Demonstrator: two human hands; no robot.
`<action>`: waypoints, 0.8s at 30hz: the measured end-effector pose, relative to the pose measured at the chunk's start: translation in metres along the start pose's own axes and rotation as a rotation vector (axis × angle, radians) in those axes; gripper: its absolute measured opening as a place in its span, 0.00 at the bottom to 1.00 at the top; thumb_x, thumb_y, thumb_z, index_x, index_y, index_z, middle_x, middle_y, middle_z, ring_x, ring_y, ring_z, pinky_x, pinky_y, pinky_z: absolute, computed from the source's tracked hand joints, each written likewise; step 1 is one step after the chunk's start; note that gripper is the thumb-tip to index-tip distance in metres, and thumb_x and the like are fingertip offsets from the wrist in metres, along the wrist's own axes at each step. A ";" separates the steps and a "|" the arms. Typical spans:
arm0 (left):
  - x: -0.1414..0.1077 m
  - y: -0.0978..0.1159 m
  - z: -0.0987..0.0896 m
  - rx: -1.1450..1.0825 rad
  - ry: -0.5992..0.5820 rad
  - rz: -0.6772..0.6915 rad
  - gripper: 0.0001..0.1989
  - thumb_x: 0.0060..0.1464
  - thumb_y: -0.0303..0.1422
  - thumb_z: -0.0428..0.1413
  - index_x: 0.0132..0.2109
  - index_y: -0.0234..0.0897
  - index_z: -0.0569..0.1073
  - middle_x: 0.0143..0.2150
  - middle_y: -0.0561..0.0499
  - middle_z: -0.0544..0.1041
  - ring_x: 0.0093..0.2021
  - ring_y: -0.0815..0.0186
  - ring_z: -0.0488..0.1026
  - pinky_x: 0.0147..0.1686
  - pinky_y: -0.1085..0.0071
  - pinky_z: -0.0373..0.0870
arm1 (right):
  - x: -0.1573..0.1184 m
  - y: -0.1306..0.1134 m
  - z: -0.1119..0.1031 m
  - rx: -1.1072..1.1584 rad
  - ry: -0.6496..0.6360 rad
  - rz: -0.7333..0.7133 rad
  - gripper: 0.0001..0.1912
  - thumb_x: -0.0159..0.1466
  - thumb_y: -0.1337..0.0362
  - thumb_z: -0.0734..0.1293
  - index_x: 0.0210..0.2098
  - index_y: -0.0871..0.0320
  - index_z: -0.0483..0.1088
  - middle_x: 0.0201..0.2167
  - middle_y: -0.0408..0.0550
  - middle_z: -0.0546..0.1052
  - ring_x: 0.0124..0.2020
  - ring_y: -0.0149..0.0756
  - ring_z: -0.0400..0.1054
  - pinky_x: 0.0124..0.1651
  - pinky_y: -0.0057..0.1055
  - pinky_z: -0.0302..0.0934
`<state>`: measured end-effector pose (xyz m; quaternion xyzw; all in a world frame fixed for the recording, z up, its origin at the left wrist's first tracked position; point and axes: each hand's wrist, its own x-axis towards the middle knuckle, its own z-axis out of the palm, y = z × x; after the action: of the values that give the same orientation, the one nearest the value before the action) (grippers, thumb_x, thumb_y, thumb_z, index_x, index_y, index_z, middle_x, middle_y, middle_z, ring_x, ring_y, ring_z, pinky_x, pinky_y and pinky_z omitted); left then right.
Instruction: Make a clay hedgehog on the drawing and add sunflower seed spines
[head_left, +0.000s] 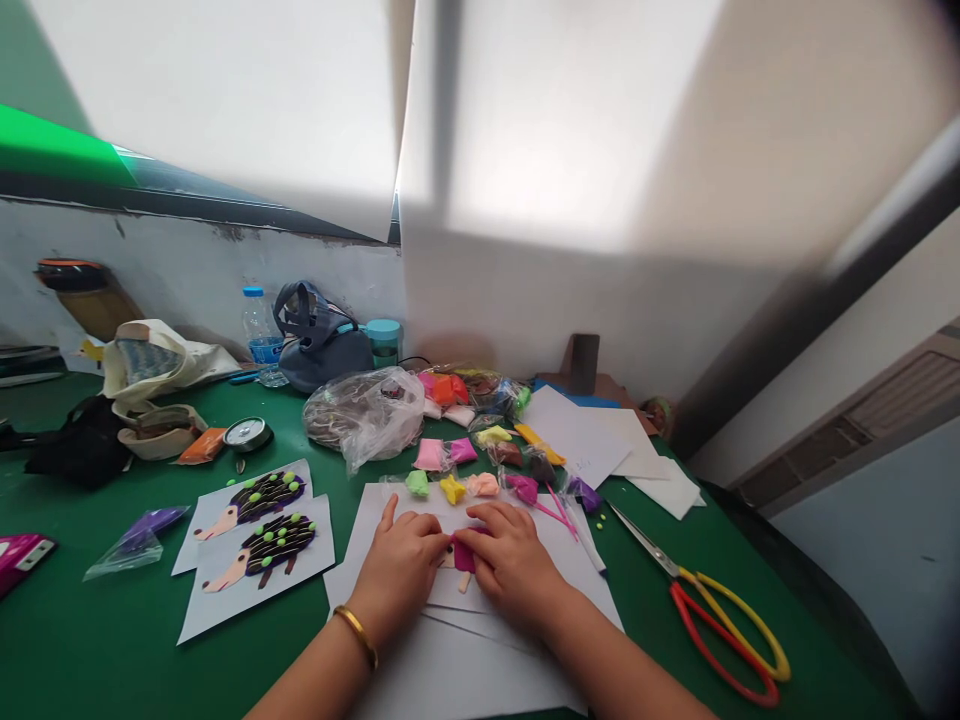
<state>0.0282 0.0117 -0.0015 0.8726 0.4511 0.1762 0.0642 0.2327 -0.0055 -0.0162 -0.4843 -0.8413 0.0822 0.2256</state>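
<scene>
A small clay figure with a magenta body [466, 553] and pale peach parts lies on the white paper [480, 665] in front of me, partly covered by my fingers. My left hand [403, 565] has its thumb and index fingertips pressed together at the figure's upper left edge, its little finger raised. From the right, my right hand [517, 562] bends over the magenta clay, fingers and thumb against it. Just beyond my fingertips sit lumps of green clay [417, 484], yellow clay [452, 489] and peach clay [484, 485].
Scissors [694, 600] with red and yellow handles lie at right. Hedgehog pictures [259, 553] rest on cards at left, near a purple clay packet [150, 525]. A clear plastic bag [367, 410], water bottle [260, 335] and blue bag [319, 345] stand toward the wall.
</scene>
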 end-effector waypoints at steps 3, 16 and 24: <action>0.000 0.002 0.000 0.008 0.011 0.002 0.12 0.58 0.24 0.53 0.38 0.45 0.79 0.36 0.53 0.77 0.40 0.62 0.73 0.64 0.41 0.44 | 0.002 -0.004 0.003 -0.026 -0.029 0.004 0.19 0.62 0.66 0.66 0.52 0.45 0.72 0.58 0.45 0.69 0.60 0.46 0.57 0.60 0.44 0.50; -0.001 0.002 0.008 0.083 -0.003 -0.013 0.18 0.58 0.21 0.51 0.47 0.49 0.77 0.39 0.52 0.74 0.43 0.60 0.69 0.64 0.41 0.43 | -0.005 0.022 -0.013 -0.012 0.093 0.160 0.22 0.60 0.75 0.61 0.50 0.52 0.73 0.53 0.50 0.72 0.56 0.45 0.60 0.58 0.44 0.53; -0.001 0.004 0.007 0.074 -0.008 -0.024 0.17 0.60 0.24 0.50 0.46 0.50 0.77 0.38 0.52 0.74 0.42 0.61 0.69 0.64 0.40 0.40 | 0.001 0.010 -0.002 -0.003 -0.005 0.109 0.22 0.60 0.72 0.63 0.52 0.50 0.73 0.52 0.47 0.73 0.56 0.44 0.59 0.59 0.42 0.50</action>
<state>0.0329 0.0093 -0.0072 0.8695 0.4675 0.1551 0.0360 0.2411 -0.0002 -0.0174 -0.5296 -0.8143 0.0947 0.2178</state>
